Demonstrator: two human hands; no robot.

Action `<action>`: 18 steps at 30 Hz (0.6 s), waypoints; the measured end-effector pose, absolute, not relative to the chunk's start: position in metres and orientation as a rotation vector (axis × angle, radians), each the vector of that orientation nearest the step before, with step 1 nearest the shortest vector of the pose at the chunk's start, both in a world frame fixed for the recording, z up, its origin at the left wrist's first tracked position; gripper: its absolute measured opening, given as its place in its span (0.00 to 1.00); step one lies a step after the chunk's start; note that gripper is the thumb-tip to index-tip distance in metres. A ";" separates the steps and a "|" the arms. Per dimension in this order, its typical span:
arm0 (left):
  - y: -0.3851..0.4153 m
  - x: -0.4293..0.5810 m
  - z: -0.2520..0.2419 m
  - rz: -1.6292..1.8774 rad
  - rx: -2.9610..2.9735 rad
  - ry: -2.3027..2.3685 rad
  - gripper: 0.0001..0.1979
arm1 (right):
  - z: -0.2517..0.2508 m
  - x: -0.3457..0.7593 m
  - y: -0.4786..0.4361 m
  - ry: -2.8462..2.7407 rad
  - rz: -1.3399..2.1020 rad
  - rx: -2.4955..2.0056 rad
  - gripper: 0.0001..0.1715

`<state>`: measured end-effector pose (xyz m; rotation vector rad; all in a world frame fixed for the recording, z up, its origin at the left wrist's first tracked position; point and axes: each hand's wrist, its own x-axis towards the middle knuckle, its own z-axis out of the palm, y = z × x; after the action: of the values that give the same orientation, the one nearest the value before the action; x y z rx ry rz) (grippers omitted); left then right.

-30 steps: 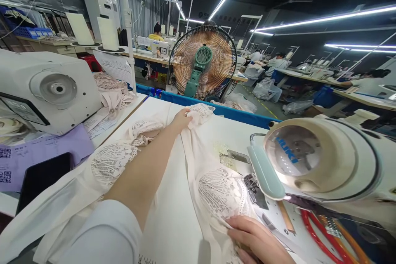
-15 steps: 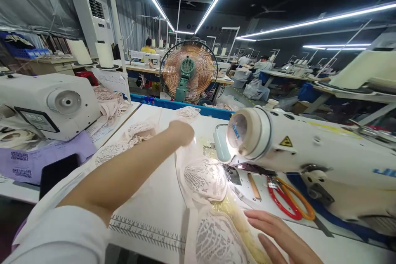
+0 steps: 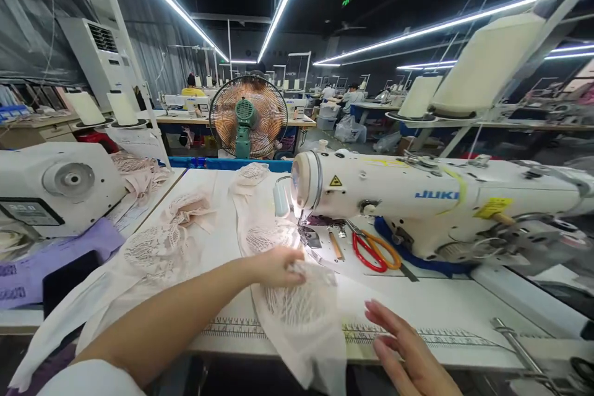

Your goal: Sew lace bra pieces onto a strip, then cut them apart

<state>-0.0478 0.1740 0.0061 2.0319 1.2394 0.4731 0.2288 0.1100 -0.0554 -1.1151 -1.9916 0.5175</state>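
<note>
A pale pink lace bra (image 3: pixel 297 306) lies across the sewing table, its near end hanging over the front edge. My left hand (image 3: pixel 278 267) reaches over it, the fingers closed on the upper edge of the nearer lace cup; the fingertips are partly hidden. The farther cup (image 3: pixel 269 239) rests beside the needle area of a white sewing machine (image 3: pixel 380 182), under its bright lamp. My right hand (image 3: pixel 408 346) hovers to the right of the bra, fingers apart and holding nothing, above the ruler strip (image 3: pixel 445 335) along the table's front.
Scissors with red and orange handles (image 3: pixel 369 250) lie under the machine arm. More lace pieces (image 3: pixel 160 244) are heaped at left, near a black phone (image 3: pixel 69 278) and purple paper (image 3: pixel 99 241). A second machine (image 3: pixel 60 189) stands far left; a fan (image 3: pixel 248 114) stands beyond the table.
My left hand has come back from the far side of the table to the nearer cup, which has shifted. The right hand stays open near the front. The view has turned right.
</note>
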 end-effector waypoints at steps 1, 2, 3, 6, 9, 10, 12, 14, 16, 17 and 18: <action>0.177 -0.053 0.007 0.503 2.009 1.274 0.05 | -0.055 0.222 0.110 -1.954 0.560 -1.128 0.29; 0.178 -0.057 0.007 0.534 1.981 1.306 0.05 | -0.052 0.213 0.111 -1.956 0.629 -1.120 0.32; 0.180 -0.059 0.007 0.562 1.956 1.338 0.06 | -0.048 0.202 0.112 -1.980 0.711 -1.111 0.33; 0.184 -0.062 0.003 0.612 1.929 1.476 0.07 | -0.031 0.169 0.120 -2.086 0.847 -1.043 0.32; 0.189 -0.063 -0.001 0.622 1.959 1.675 0.06 | -0.019 0.146 0.132 -2.064 0.836 -1.099 0.17; 0.190 -0.063 -0.002 0.617 1.981 1.743 0.08 | -0.017 0.141 0.136 -2.068 0.804 -1.146 0.14; 0.190 -0.062 -0.003 0.586 2.047 1.860 0.15 | -0.017 0.135 0.143 -2.099 0.728 -1.235 0.12; 0.188 -0.059 -0.003 0.515 2.141 1.955 0.24 | -0.020 0.132 0.149 -2.133 0.670 -1.301 0.11; 0.184 -0.054 -0.003 0.421 2.250 2.019 0.28 | -0.024 0.132 0.153 -2.143 0.644 -1.348 0.12; 0.182 -0.052 -0.003 0.380 2.293 2.035 0.29 | -0.026 0.132 0.155 -2.152 0.631 -1.366 0.12; 0.180 -0.050 -0.004 0.347 2.360 2.037 0.30 | -0.028 0.132 0.157 -2.164 0.618 -1.379 0.11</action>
<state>-0.0499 0.1800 -0.0037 2.3599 2.0366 0.3466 0.1317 0.1565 -0.0278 -1.3788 -2.1641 0.6180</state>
